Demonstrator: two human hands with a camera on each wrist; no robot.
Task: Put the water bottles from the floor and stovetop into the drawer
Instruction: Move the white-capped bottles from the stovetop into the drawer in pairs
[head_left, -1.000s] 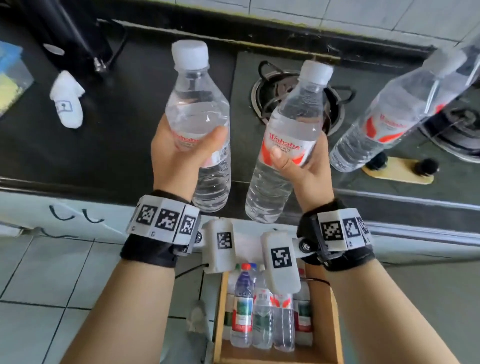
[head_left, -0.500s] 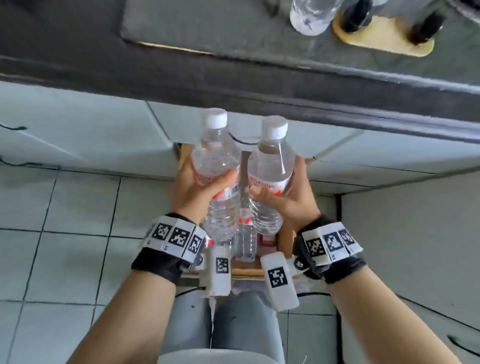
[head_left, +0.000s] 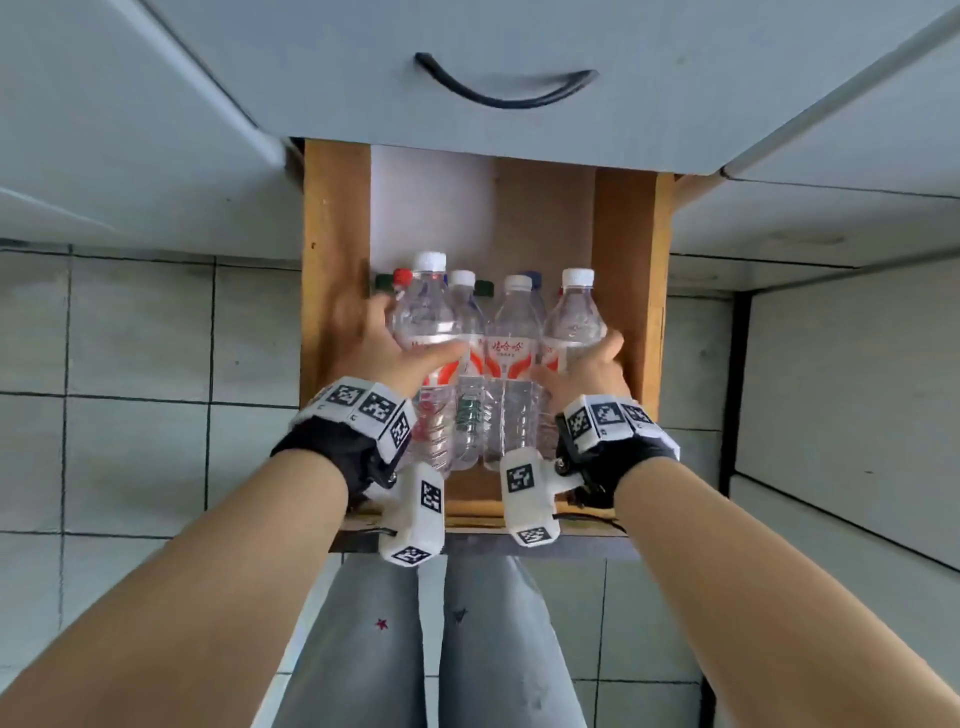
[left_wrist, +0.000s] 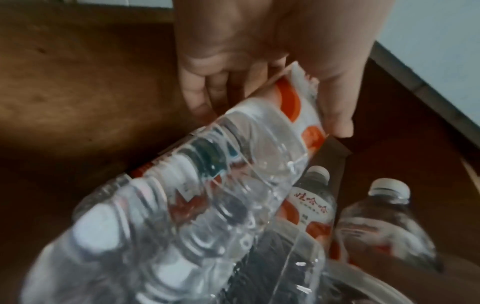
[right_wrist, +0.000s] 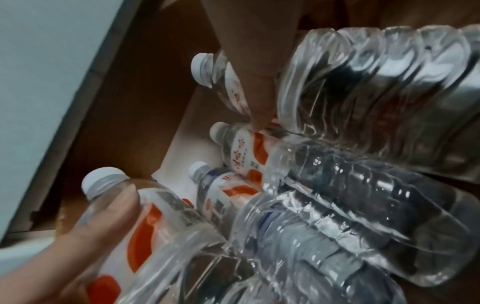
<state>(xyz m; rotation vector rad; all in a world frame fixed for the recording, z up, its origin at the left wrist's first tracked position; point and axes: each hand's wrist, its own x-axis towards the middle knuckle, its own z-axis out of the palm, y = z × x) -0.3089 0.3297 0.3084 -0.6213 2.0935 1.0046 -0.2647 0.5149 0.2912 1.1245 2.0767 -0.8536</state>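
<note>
Item: wooden drawer (head_left: 332, 249), pulled out below a grey cabinet front with a dark curved handle (head_left: 501, 93). Its far end, toward the cabinet, is bare board.

Contents, near end: a row of clear water bottles lying side by side, caps pointing toward the far end. Two white-capped, red-labelled middle bottles (head_left: 511, 364) lie free between the hands. More bottles lie beneath, showing only as red, green and blue caps (head_left: 400, 276); their number cannot be told.

Left hand (head_left: 384, 358): fingers and thumb wrapped round the left bottle (head_left: 428, 332), beside the drawer's left wall. The left wrist view shows the thumb across the red label and the fingers behind it.

Right hand (head_left: 584, 376): thumb and fingers curled round the right bottle (head_left: 574, 322), beside the drawer's right wall. The right wrist view shows the fingers closed on its ribbed body.

Status, as judged: both held bottles are down at the level of the row but not yet released, so this pair is nearly stowed.

Outstanding: letting go of both bottles. Neither the stovetop nor most of the tiled floor (head_left: 130, 338) is in view, so whether further bottles remain to fetch cannot be told.
</note>
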